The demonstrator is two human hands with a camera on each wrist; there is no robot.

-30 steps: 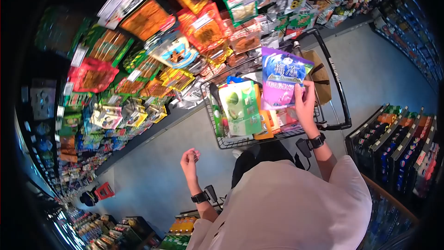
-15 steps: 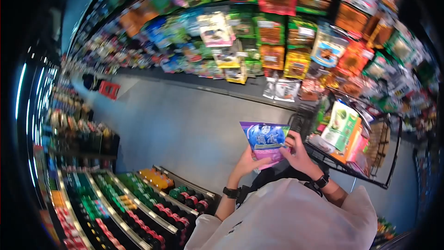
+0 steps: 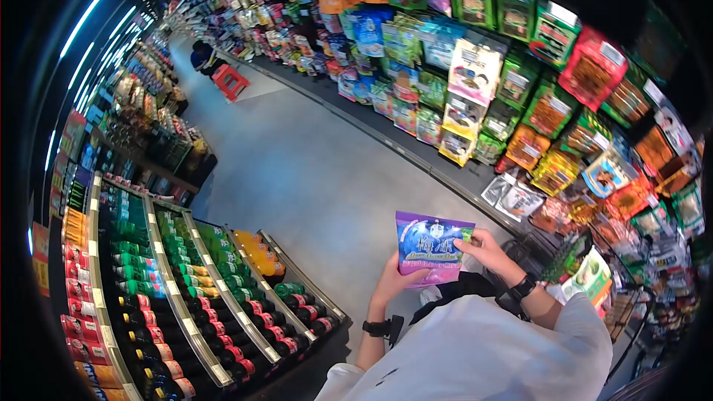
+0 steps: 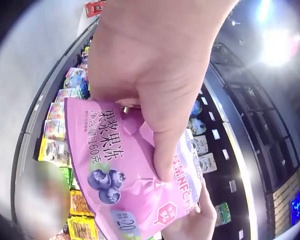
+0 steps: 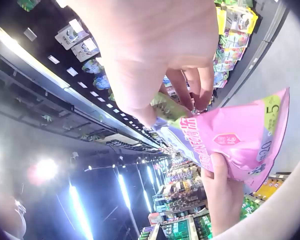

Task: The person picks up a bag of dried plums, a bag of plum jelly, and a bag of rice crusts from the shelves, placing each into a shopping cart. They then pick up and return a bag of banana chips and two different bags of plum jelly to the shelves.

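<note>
A purple and blue snack bag (image 3: pixel 431 249) is held upright in front of the person's body. The left hand (image 3: pixel 396 278) grips its lower left side, thumb across the front. At its upper right edge the right hand (image 3: pixel 494 254) pinches the bag between thumb and fingers. Blueberries and white and dark lettering show on the pink bag (image 4: pixel 125 175) in the left wrist view, with the left thumb pressed on it. In the right wrist view the right hand (image 5: pixel 150 60) holds one edge of the bag (image 5: pixel 235 140), and the left hand (image 5: pixel 222 200) the other.
A shopping cart with goods, including a green and white pack (image 3: pixel 590 276), stands at the right. Hanging snack bags (image 3: pixel 475 70) line the wall shelf. Bottle racks (image 3: pixel 174 289) stand at the lower left. Farther down the aisle are a red stool (image 3: pixel 230 82) and a dark-clothed person.
The left hand, empty a second ago, now holds the bag along with the right. The view has turned left, down the aisle, and the cart has shifted to the right edge of the picture.
</note>
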